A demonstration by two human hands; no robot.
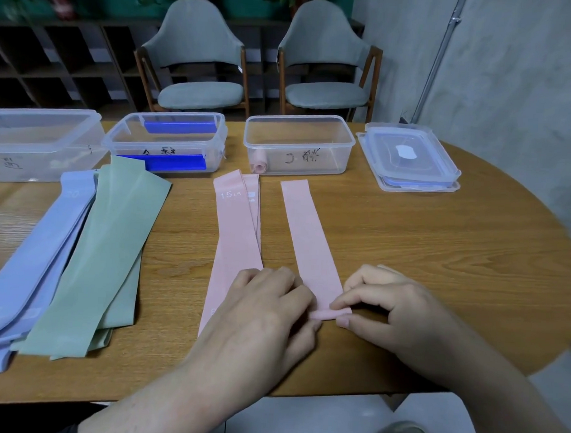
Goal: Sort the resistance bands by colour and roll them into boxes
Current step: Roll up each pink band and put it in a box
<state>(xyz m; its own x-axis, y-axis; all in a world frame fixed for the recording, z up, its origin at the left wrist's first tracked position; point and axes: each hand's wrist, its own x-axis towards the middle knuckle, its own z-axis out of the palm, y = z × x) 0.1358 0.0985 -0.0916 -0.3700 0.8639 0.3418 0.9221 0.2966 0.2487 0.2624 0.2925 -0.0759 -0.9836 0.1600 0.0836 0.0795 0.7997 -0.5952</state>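
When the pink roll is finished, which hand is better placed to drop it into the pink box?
Probably the right hand: it pinches the rolled end with an open path to the pink box. The left hand lies over the other pink bands.

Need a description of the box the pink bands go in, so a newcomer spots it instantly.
Along the far edge of the wooden table stand three open clear boxes. Take the rightmost open box, straight beyond the flat pink bands. Only it holds a small pink roll, in its front-left corner; its left neighbour holds blue.
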